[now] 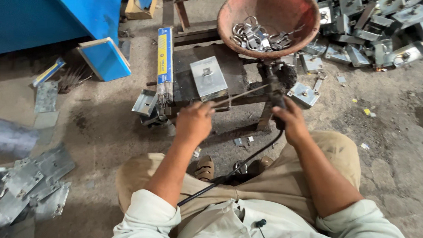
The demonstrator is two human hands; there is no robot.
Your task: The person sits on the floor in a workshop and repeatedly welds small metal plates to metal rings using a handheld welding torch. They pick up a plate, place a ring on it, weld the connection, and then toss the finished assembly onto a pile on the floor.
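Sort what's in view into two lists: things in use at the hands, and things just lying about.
In use:
left hand pinching a thin metal rod
right hand gripping a black corded tool handle
flat grey metal plate on the dark low stand

Lying about:
red bowl of metal clips
pile of grey metal boxes
blue board
loose sheet-metal scraps

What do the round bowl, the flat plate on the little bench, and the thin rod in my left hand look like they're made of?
Bowl: probably metal, rusty reddish, dull and worn. Plate: sheet steel by the look, pale grey with a soft sheen, perhaps galvanised. Rod: thin, grey, matt, likely a coated metal rod pinched by the left hand.
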